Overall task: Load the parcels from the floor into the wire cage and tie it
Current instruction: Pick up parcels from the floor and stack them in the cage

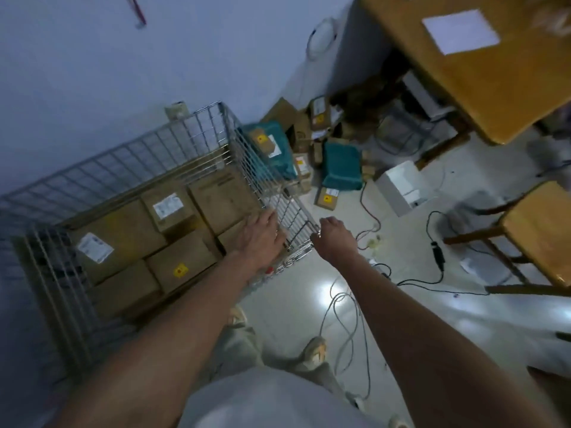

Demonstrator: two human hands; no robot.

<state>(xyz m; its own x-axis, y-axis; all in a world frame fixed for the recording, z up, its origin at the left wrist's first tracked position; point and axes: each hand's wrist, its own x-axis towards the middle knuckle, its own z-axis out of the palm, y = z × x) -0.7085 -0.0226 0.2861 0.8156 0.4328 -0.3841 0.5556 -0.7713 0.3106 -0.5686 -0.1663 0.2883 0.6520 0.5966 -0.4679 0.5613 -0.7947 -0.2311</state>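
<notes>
— Fingers (315,234) of right hand (332,239) curled round top rim of wire cage (253,168), near its corner; left hand (262,234) laid flat inside that wall. Why?
— Steadying it, probably. Boxes (182,264) packed inside; more parcels (341,168) lying on floor (309,288) beyond.

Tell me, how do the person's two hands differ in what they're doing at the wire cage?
The left hand lies on the inner side of the wire cage panel with its fingers stretched out fairly straight, while the right hand is on the outer side, its fingers curled round the panel's corner wire. The left hand sits over the cardboard parcels in the cage; the right hand hangs over the floor. Both reach for the same near corner.
</notes>
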